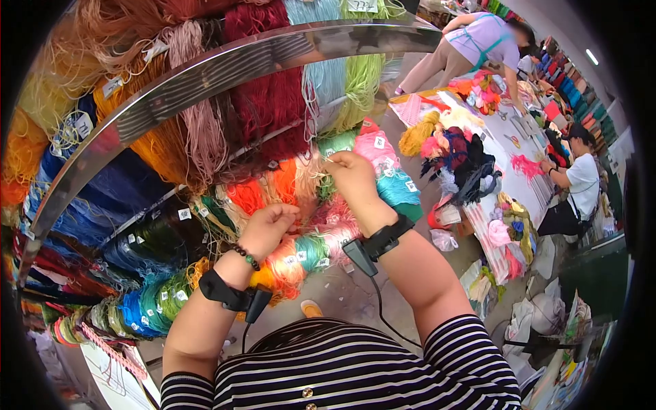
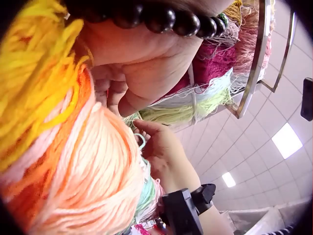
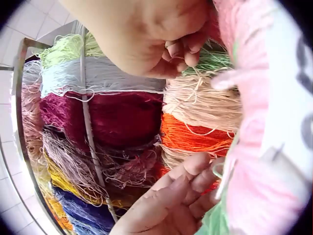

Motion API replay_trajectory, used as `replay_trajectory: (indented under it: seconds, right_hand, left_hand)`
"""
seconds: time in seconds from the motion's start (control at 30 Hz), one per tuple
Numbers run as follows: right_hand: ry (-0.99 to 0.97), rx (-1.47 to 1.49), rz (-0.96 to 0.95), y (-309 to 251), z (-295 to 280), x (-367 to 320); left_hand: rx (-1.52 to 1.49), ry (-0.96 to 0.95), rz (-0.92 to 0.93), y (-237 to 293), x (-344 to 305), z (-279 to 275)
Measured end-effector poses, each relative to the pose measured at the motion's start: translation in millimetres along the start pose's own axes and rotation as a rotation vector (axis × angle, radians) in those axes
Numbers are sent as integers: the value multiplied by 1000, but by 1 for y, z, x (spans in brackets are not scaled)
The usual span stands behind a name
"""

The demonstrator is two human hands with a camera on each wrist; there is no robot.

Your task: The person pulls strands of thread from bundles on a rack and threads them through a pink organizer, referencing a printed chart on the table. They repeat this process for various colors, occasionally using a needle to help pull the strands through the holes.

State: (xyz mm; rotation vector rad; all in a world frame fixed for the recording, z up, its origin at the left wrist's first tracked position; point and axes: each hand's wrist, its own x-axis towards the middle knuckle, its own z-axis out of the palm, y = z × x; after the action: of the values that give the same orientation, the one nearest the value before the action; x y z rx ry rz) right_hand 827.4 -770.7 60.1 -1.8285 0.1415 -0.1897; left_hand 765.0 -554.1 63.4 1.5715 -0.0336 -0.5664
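My right hand [image 1: 354, 179] is at the peach skein [image 3: 203, 100], with bent fingers pinching a thin pale yarn strand at its edge in the right wrist view. Lower and to the left, my left hand [image 1: 268, 229] hovers by the orange skein [image 3: 195, 137]. Its fingers [image 3: 196, 164] are loosely bent, with nothing showing between thumb and fingertips. A green skein [image 3: 212, 61] lies just behind the right fingertips. Close to the left hand in its wrist view is a large pale peach skein [image 2: 98, 171], beside yellow yarn [image 2: 36, 73].
A curved metal rail [image 1: 273, 49] crosses before hanging maroon yarn [image 1: 270, 109] and other colours. Tagged pink [image 1: 372, 140] and teal bundles lie to the right. Beyond stands a white table [image 1: 509, 147] with yarn heaps; one person [image 1: 478, 44] bends over it, another [image 1: 579, 178] sits there.
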Motion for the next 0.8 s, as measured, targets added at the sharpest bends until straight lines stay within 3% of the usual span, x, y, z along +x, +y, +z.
replay_trajectory:
  seconds: [0.17,0.27,0.37,0.43,0.57,0.63,0.7,0.73,0.8]
  right_hand:
    - [-127,453,234,-15,-13,-3]
    - [-151,514,236,-25,-15,-5]
    - [-242,436,240,-20,-16,2]
    - [-202,313,193,-26,-16,-5]
    - [-35,104,-24,-26,-35,-19]
    - [66,-38,-209,-26,-69,-29]
    - [196,-137,-305,-64,-114,-67]
    - [266,76,-163,-74,-136,-88]
    - [490,244,-123,-70,-197,-120]
  left_hand:
    - [18,2,4,2,-7,-4]
    - [12,18,-19,11,-14,-6]
    - [-8,19,32,14,-25,-12]
    - [-18,5,69,15,-34,-17]
    - [16,18,84,23,-69,-29]
    - [32,47,156,22,-89,-38]
    - [48,92,198,24,-130,-55]
    - [43,107,192,21,-146,-65]
    - [-30,114,174,11,-182,-91]
